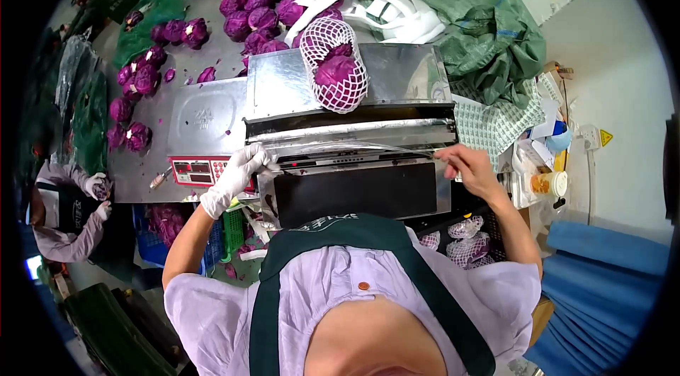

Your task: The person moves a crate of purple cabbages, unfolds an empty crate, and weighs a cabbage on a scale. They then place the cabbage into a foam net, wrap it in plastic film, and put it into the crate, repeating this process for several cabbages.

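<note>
Head view: at centre, the gloved left hand [244, 169] and bare right hand [469, 167] pinch clear film [347, 144] between closed fingertips, above the wrapping machine's black plate [354, 193]. Netted purple cabbages [336, 71] lie upper centre.

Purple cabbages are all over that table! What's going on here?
A person is at a film wrapping machine, with the gloved left hand and bare right hand holding what looks like clear film across it. A netted purple cabbage lies on the machine's metal top, not wrapped in film yet. Loose purple cabbages are heaped beyond, and off to the left a co-worker holds another cabbage.
</note>
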`<state>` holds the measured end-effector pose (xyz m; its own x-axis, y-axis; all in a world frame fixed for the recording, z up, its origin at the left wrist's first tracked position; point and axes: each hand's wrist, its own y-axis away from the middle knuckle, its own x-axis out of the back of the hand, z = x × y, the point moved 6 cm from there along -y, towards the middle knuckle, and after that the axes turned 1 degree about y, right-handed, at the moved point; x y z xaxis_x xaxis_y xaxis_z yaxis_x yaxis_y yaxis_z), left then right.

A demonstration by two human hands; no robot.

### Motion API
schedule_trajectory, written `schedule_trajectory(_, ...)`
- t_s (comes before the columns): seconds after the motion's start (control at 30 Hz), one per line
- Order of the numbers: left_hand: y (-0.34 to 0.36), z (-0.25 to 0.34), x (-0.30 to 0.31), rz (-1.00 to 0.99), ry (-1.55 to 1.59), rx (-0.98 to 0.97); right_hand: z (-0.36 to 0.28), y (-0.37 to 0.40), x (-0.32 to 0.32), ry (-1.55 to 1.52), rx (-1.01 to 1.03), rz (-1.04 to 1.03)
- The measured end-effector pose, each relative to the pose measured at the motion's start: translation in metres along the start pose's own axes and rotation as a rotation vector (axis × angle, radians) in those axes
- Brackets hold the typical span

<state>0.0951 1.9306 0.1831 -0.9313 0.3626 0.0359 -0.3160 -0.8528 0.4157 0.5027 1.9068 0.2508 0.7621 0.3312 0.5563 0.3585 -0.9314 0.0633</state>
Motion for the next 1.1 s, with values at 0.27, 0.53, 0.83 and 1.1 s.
schedule_trajectory(0.27,0.002,0.018,-0.029,-0.150,0.015,-0.227,0.004,-0.021,0.022,-0.328,-0.026,0.098)
schedule_trajectory(0.53,0.067,0.110,-0.083,-0.463,0.135,-0.615,-0.003,0.012,0.020,-0.464,0.044,0.171)
schedule_trajectory(0.83,-0.018,0.056,0.040,0.252,-1.514,-0.642,-0.005,0.005,0.014,-0.375,0.123,0.174)
schedule_trajectory(1.1,-0.059,0.031,0.023,-0.123,-1.478,-0.778,-0.008,-0.003,0.017,-0.358,0.112,0.202)
